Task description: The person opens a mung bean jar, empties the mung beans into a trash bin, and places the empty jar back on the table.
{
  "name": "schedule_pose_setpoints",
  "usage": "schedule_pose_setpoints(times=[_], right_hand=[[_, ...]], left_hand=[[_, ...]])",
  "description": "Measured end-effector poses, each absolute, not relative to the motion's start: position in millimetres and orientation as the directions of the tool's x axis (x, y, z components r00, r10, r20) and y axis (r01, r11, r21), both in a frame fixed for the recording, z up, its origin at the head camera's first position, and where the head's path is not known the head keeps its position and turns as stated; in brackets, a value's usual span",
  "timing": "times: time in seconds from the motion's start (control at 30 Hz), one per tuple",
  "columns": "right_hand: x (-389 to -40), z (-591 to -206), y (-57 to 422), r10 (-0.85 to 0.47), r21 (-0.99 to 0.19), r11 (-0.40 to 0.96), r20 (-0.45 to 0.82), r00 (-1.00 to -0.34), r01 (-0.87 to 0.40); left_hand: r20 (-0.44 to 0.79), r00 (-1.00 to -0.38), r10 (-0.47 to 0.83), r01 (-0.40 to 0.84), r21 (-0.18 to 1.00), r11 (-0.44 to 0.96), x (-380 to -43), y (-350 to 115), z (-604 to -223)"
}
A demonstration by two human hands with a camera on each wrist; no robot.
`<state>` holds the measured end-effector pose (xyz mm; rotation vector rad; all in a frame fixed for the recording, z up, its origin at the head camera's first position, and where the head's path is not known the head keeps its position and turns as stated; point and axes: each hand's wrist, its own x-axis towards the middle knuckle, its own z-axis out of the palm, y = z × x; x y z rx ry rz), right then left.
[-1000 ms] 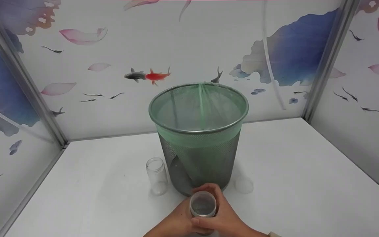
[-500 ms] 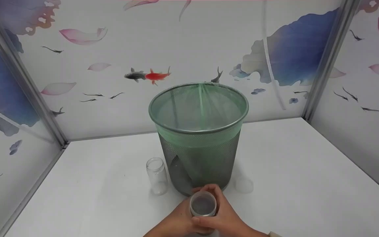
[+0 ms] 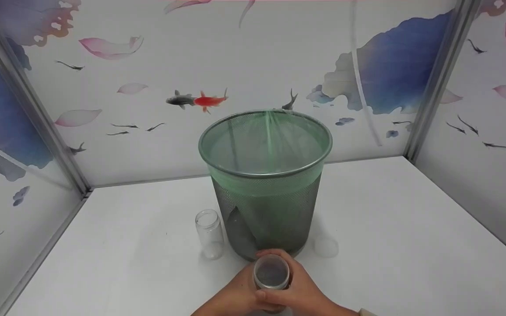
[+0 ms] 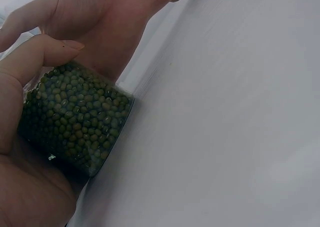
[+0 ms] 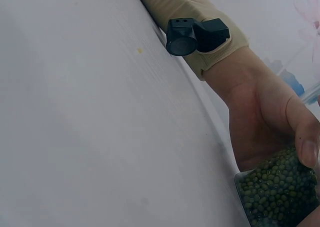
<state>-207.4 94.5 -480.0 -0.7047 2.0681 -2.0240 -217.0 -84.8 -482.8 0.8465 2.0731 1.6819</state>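
Observation:
In the head view, both hands hold a clear jar upright at the front middle. My left hand [image 3: 240, 289] wraps its side from the left. My right hand [image 3: 303, 287] curls round its upper part, thumb in front and fingers behind. The jar's round top [image 3: 271, 271] looks grey and translucent from above. Through its wall in the left wrist view, small green beans [image 4: 75, 117], like mung beans, fill the visible part. The right wrist view shows the jar's base [image 5: 245, 187] close to the white tabletop. Fingers hide much of the jar.
Behind the hands stands a mesh wastebasket [image 3: 275, 210] with a green liner bag. An empty clear jar [image 3: 209, 235] stands open at its left. A translucent round disc, lid-like [image 3: 325, 246], lies at its right. Printed panels [image 3: 253, 52] enclose the white table [image 3: 125, 263].
The far fingers of my right hand have shifted slightly round the jar's top, lying lower in the head view. The jar and my left hand stay in place.

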Motion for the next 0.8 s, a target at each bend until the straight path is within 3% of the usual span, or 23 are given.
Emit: schedule_pose_setpoints(times=[0.3, 0.8], right_hand=[[-207.0, -482.6, 93.8, -0.421, -0.957, -0.039, 0.278, -0.863, -0.289], [-206.0, -482.3, 92.6, -0.399, -0.968, -0.048, 0.243, -0.884, -0.245]], left_hand=[[0.098, -0.768, 0.632, 0.241, 0.960, 0.144, -217.5, -86.2, -482.4], [0.110, -0.754, 0.648, 0.214, 0.973, 0.085, -216.4, -86.2, -482.3]])
